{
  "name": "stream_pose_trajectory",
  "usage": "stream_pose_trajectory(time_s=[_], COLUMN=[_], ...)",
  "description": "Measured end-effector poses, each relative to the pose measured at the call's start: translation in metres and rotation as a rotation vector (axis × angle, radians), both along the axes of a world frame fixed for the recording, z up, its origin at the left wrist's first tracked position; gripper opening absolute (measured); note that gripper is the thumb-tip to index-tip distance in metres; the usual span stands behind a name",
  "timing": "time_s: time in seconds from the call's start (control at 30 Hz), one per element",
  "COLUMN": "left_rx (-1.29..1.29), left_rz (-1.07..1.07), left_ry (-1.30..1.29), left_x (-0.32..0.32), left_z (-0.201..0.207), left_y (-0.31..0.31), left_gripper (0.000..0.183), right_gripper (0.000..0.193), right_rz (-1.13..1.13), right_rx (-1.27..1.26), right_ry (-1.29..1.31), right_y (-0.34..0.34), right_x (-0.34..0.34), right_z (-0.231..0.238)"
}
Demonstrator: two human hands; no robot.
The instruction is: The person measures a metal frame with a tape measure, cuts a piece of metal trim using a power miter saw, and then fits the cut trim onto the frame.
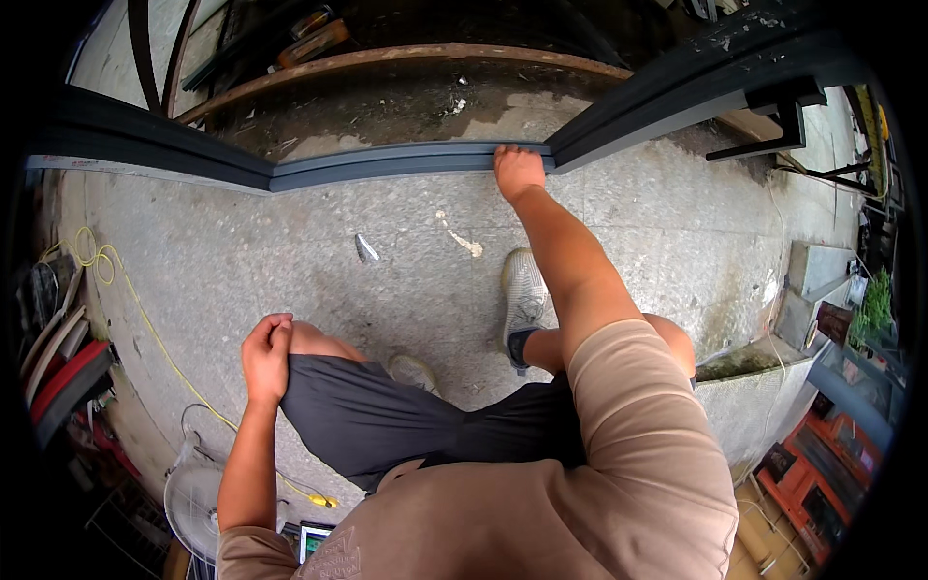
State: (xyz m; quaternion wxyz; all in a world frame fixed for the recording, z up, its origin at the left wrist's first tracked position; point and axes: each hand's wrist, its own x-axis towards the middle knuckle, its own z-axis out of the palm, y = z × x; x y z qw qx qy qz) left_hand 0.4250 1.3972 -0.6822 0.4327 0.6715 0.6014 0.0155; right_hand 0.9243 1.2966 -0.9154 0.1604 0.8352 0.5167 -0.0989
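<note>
My right hand (520, 172) reaches far forward, with its fingers curled over the bottom rail of a dark grey metal frame (387, 164), close to the right corner. The frame stands upright on the concrete, and its two side bars rise left and right. On the right bar is a black lever handle (778, 126). My left hand (266, 360) rests by my left knee, its fingers curled and pressed together. Whether anything is inside those fingers is hidden.
On the concrete floor (657, 232) lie a small dark-and-white scrap (365, 248) and a pale crumbly strip (460, 237). A yellow cable (159, 338) runs down the left, near a fan (193, 498). Orange toolboxes (822, 464) stand at right, behind a low concrete ledge (754, 396).
</note>
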Motion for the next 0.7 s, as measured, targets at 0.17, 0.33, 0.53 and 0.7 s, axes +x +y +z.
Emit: stream_pose_trajectory(time_s=[0.17,0.33,0.53,0.7], left_rx=[-0.021,-0.019,0.731,0.871], left_rz=[-0.002,0.022,0.213,0.129], left_ry=[0.059,-0.004,-0.172,-0.418], left_x=[0.006,0.0,0.041,0.098], left_z=[0.005,-0.004,0.073,0.13], left_y=[0.0,0.019,0.18,0.268], left_gripper=[0.027,0.04,0.086,0.096], right_gripper=[0.026,0.025,0.024,0.024], right_rz=[0.063,0.165,0.391,0.277], right_rx=[-0.174,-0.222,-0.183,-0.216], right_ry=[-0.075,-0.01,-0.037,0.062], right_y=[-0.008,-0.024,-0.026,-0.027], right_x=[0.042,0.069,0.078,0.081], right_z=[-0.002,-0.002,0.005,0.011])
